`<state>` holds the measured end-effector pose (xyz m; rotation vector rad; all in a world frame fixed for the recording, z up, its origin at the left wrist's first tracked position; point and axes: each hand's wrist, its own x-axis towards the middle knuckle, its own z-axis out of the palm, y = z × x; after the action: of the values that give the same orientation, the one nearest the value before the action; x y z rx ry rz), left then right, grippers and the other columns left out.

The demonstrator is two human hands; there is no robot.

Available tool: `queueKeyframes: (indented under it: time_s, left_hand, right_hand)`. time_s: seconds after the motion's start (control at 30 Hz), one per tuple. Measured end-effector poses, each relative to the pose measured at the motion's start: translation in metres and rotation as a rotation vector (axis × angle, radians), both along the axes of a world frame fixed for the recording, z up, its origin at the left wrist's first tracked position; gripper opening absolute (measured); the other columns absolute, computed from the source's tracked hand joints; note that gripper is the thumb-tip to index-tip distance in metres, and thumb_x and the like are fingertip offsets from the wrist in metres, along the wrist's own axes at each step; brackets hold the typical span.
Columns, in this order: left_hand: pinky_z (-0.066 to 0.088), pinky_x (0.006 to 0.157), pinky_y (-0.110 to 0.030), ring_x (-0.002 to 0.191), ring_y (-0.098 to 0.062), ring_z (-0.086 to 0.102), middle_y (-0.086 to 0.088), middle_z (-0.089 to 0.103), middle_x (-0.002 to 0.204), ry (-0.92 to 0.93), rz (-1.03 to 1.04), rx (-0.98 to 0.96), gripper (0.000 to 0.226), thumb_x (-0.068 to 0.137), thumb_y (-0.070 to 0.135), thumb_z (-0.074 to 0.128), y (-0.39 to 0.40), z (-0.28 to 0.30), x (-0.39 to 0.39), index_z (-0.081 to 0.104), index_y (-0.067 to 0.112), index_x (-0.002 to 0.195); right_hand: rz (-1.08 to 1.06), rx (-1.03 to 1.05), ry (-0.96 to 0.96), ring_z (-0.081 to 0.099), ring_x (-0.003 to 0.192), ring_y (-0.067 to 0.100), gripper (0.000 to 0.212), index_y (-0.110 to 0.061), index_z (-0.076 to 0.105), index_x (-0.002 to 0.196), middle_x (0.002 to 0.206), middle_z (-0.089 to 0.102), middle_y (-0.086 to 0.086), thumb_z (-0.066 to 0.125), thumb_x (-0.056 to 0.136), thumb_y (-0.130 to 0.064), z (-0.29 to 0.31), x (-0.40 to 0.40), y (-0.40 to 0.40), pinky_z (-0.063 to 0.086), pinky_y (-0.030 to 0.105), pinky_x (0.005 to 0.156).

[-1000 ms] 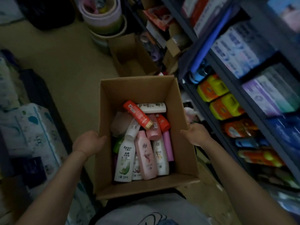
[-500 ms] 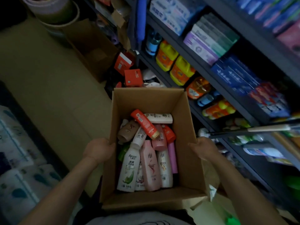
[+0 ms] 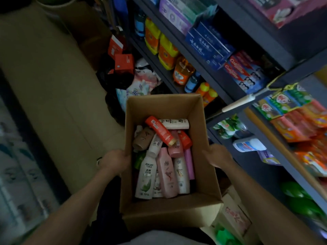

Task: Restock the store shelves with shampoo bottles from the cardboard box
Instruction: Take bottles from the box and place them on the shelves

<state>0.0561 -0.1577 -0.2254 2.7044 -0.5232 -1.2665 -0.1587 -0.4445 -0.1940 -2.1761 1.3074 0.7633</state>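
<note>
I carry an open cardboard box (image 3: 203, 167) in front of me, held off the floor. My left hand (image 3: 115, 160) grips its left wall and my right hand (image 3: 218, 156) grips its right wall. Inside lie several shampoo bottles: a white one with a green leaf (image 3: 146, 179), a pink one (image 3: 167, 174), a red tube (image 3: 160, 129), a white bottle lying crosswise (image 3: 174, 123) and a brown one (image 3: 143, 138). Dark shelves (image 3: 200, 68) rise on the right.
The shelves hold toothpaste boxes (image 3: 244, 71), yellow-orange detergent bottles (image 3: 166, 52) and bright packets. A pale pole (image 3: 238, 103) sticks out from the shelf near the box. Red boxes (image 3: 123, 63) and bags lie on the floor ahead. Wrapped paper packs line the left.
The view has swung right toward the shelves and moved along the aisle. Both hands keep their hold on the box walls; the bottles inside have not shifted.
</note>
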Motion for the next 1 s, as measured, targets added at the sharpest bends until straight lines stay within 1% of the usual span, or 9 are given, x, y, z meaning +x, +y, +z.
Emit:
queueKeyframes:
  time_s: [0.1, 0.23, 0.4, 0.57, 0.63, 0.77, 0.9, 0.97, 1.0]
  left_hand:
    - [0.040, 0.060, -0.027, 0.070, -0.022, 0.055, -0.001, 0.052, 0.067, -0.068, 0.076, -0.002, 0.048, 0.102, 0.035, 0.046, -0.004, -0.010, -0.054, 0.043, 0.015, 0.059]
    - [0.048, 0.066, -0.029, 0.076, -0.025, 0.060, -0.009, 0.064, 0.084, -0.089, 0.181, 0.036, 0.044, 0.102, 0.038, 0.044, -0.003, -0.003, -0.071, 0.049, 0.014, 0.066]
    - [0.056, 0.083, -0.036, 0.097, -0.033, 0.066, -0.015, 0.069, 0.103, -0.082, 0.199, 0.063, 0.045, 0.102, 0.042, 0.042, -0.015, 0.008, -0.076, 0.065, 0.004, 0.096]
    - [0.052, 0.081, -0.032, 0.097, -0.032, 0.064, -0.015, 0.068, 0.104, -0.042, 0.312, 0.029, 0.037, 0.100, 0.037, 0.046, -0.036, 0.004, -0.093, 0.061, 0.007, 0.086]
    - [0.053, 0.082, -0.034, 0.094, -0.032, 0.065, -0.017, 0.069, 0.101, 0.011, 0.388, -0.002, 0.036, 0.097, 0.036, 0.048, -0.037, -0.002, -0.105, 0.060, 0.007, 0.079]
    - [0.055, 0.087, -0.038, 0.095, -0.034, 0.067, -0.019, 0.070, 0.103, 0.047, 0.514, -0.008, 0.038, 0.091, 0.037, 0.050, -0.039, -0.005, -0.113, 0.066, 0.003, 0.093]
    - [0.054, 0.087, -0.045, 0.098, -0.034, 0.064, -0.016, 0.065, 0.108, -0.045, 0.645, -0.116, 0.031, 0.093, 0.038, 0.055, -0.043, -0.001, -0.104, 0.053, 0.009, 0.104]
    - [0.052, 0.089, -0.043, 0.104, -0.033, 0.063, -0.008, 0.063, 0.113, -0.053, 0.741, -0.261, 0.034, 0.096, 0.037, 0.057, -0.049, 0.002, -0.098, 0.048, 0.012, 0.117]
    - [0.051, 0.089, -0.040, 0.107, -0.032, 0.062, -0.006, 0.062, 0.115, -0.054, 0.770, -0.308, 0.036, 0.098, 0.036, 0.056, -0.053, 0.002, -0.096, 0.048, 0.012, 0.124]
  right_hand:
    - [0.012, -0.015, -0.001, 0.066, 0.085, 0.026, 0.043, -0.011, 0.067, 0.089, 0.089, 0.069, 0.010, 0.046, 0.096, -0.049, -0.018, -0.042, -0.010, 0.054, 0.037, 0.075]
    - [0.029, -0.024, -0.052, 0.065, 0.085, 0.026, 0.044, -0.012, 0.068, 0.094, 0.091, 0.069, 0.008, 0.044, 0.096, -0.049, -0.028, -0.054, -0.008, 0.053, 0.035, 0.072]
    - [0.056, 0.015, -0.057, 0.066, 0.078, 0.028, 0.042, -0.012, 0.062, 0.075, 0.080, 0.067, 0.009, 0.048, 0.095, -0.046, -0.030, -0.049, -0.027, 0.049, 0.032, 0.061]
    - [0.144, -0.060, -0.068, 0.058, 0.082, 0.026, 0.039, -0.015, 0.049, 0.069, 0.074, 0.051, 0.002, 0.050, 0.097, -0.042, -0.025, -0.028, -0.063, 0.042, 0.030, 0.065]
    - [0.208, -0.093, -0.036, 0.060, 0.089, 0.031, 0.039, -0.014, 0.050, 0.073, 0.081, 0.057, 0.005, 0.049, 0.097, -0.045, -0.025, -0.024, -0.077, 0.043, 0.032, 0.068]
    - [0.216, -0.193, -0.050, 0.062, 0.098, 0.033, 0.035, -0.011, 0.063, 0.094, 0.104, 0.066, 0.015, 0.051, 0.097, -0.044, -0.026, -0.032, -0.074, 0.041, 0.033, 0.067]
    - [0.218, -0.599, -0.359, 0.062, 0.071, 0.033, 0.026, -0.005, 0.057, 0.092, 0.081, 0.062, 0.016, 0.051, 0.096, -0.030, -0.019, -0.035, -0.029, 0.034, 0.030, 0.056]
    - [0.275, -0.570, -0.494, 0.057, 0.060, 0.025, 0.023, -0.010, 0.054, 0.087, 0.073, 0.057, 0.007, 0.048, 0.097, -0.030, -0.026, -0.030, 0.005, 0.031, 0.024, 0.052]
    - [0.284, -0.440, -0.490, 0.056, 0.062, 0.019, 0.017, -0.014, 0.054, 0.089, 0.076, 0.056, 0.001, 0.050, 0.097, -0.029, -0.036, -0.025, 0.021, 0.031, 0.023, 0.053]
